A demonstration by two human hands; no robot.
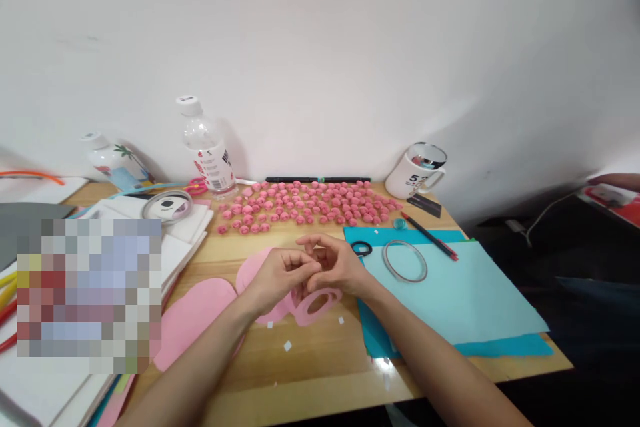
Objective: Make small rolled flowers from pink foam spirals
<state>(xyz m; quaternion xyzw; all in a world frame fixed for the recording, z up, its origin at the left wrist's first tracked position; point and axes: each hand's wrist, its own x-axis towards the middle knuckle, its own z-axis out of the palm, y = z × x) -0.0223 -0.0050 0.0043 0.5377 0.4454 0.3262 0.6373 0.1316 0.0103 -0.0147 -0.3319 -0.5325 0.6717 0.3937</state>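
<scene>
My left hand [277,275] and my right hand [336,265] meet fingertip to fingertip above the wooden table [320,380]. Both have fingers curled into a pinch around something small and pinkish that I cannot make out. Just below them lies a pink paper ring [320,303] on larger pink paper cut-outs [193,317]. Behind the hands, many small pink rolled paper roses [310,203] are spread in rows.
Light blue paper sheets [450,293] lie to the right with a clear tape ring [405,260], scissors [361,248] and a red pen [430,235]. A white mug [417,170], two plastic bottles [206,145] and white books [175,240] stand behind and left.
</scene>
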